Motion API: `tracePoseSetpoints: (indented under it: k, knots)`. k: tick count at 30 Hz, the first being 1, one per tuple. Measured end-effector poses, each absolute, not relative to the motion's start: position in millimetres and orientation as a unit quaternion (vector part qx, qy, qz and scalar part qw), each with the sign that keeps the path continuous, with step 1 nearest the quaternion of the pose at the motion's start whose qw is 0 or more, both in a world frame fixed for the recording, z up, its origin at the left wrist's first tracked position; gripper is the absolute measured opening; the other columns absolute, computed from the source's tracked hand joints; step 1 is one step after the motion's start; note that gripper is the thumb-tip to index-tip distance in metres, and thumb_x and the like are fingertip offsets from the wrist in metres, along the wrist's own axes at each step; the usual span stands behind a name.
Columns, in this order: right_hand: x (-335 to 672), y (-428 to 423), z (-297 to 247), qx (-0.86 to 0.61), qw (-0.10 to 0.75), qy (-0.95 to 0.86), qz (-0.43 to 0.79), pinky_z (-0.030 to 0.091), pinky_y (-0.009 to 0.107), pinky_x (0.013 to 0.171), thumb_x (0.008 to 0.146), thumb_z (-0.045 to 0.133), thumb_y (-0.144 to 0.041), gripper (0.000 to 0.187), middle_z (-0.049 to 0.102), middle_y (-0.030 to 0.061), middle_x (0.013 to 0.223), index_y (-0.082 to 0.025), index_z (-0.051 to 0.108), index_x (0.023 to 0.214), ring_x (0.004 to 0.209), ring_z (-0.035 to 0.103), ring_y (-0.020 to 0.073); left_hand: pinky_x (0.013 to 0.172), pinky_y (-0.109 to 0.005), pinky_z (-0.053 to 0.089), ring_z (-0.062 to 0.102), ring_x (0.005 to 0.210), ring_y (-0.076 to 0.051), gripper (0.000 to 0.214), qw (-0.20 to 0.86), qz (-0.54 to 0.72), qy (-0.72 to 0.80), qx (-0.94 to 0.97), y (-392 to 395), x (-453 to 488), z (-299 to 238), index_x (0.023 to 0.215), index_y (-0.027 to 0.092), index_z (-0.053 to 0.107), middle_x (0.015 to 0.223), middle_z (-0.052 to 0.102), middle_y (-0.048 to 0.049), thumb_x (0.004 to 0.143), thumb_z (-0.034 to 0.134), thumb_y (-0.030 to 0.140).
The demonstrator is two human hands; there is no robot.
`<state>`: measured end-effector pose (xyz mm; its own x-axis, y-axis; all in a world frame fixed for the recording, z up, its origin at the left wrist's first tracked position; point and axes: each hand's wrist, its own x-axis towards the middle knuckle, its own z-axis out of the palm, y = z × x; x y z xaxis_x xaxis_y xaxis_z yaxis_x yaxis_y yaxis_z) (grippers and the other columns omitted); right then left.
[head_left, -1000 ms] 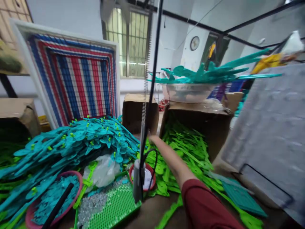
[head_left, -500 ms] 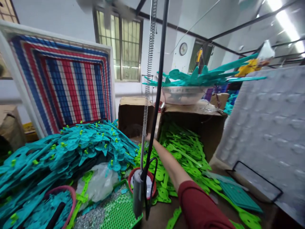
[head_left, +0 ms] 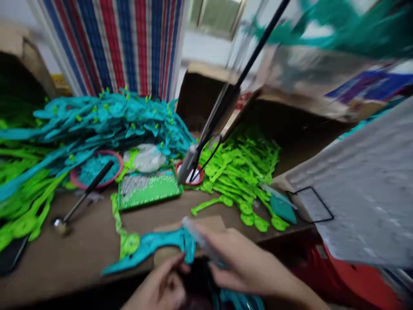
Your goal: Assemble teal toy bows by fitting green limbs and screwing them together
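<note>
My left hand (head_left: pixel 164 284), at the bottom of the head view, has its fingers curled at the right end of a long, curved teal plastic piece (head_left: pixel 151 241). My right hand (head_left: pixel 238 258) grips a pale, translucent strip (head_left: pixel 201 239) right beside that end; motion blur hides what kind of thing it is. More teal plastic (head_left: pixel 240 299) shows below the right hand. Left of the hands, a lime-green plastic piece (head_left: pixel 129 244) lies on the table, partly behind the teal piece.
A hammer-like tool (head_left: pixel 85 196) leans on a pink bowl (head_left: pixel 121 165) of teal bits. Behind stand a green tray (head_left: pixel 151 202) of small metal parts, a hanging electric screwdriver (head_left: pixel 187 165), a teal heap (head_left: pixel 122 116) and a lime-green heap (head_left: pixel 238 172) before a cardboard box (head_left: pixel 309 116).
My right arm has drawn back from the boxes to the table's near edge. Both hands now show, with the teal piece and pale strip. The view has tilted downward.
</note>
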<state>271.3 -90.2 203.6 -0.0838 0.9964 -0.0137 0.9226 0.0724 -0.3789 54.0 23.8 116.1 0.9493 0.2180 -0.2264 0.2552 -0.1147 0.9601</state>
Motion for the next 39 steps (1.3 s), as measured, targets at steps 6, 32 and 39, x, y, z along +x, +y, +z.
tracePoseSetpoints:
  k: [6,32,39]
  knots:
    - [166.7,-77.7,142.5,-0.664,0.103,-0.740,0.004,0.055,0.035,0.060,0.089,0.052,-0.021,0.043,0.064,0.0172,0.099,-0.006,0.051,0.130,0.084,0.064,0.0272,0.076,-0.032,0.052,0.062,0.078,-0.019,0.037,0.747,0.147,0.335,0.555,11.5,28.4,109.1,0.090,0.018,0.064,0.082,0.067,-0.0043,0.091,0.053,0.054]
    - [163.4,5.5,58.1,-0.578,0.217,-0.738,0.274,0.045,0.053,0.108,0.080,0.073,-0.040,0.104,0.048,0.0166,0.144,-0.020,0.004,0.155,0.134,0.045,0.0337,0.062,-0.026,0.046,0.057,0.062,-0.013,0.036,0.691,0.030,0.444,0.570,161.2,-31.5,81.2,0.082,0.017,0.061,0.067,0.064,-0.0010,0.078,0.069,0.051]
    - [165.0,7.0,58.1,-0.575,0.211,-0.728,0.308,0.048,0.051,0.106,0.083,0.070,-0.040,0.090,0.051,0.0154,0.141,-0.018,0.018,0.153,0.131,0.047,0.0309,0.062,-0.026,0.046,0.057,0.061,-0.013,0.031,0.684,0.024,0.439,0.582,164.2,-27.2,82.9,0.086,0.017,0.061,0.066,0.064,-0.0007,0.081,0.066,0.048]
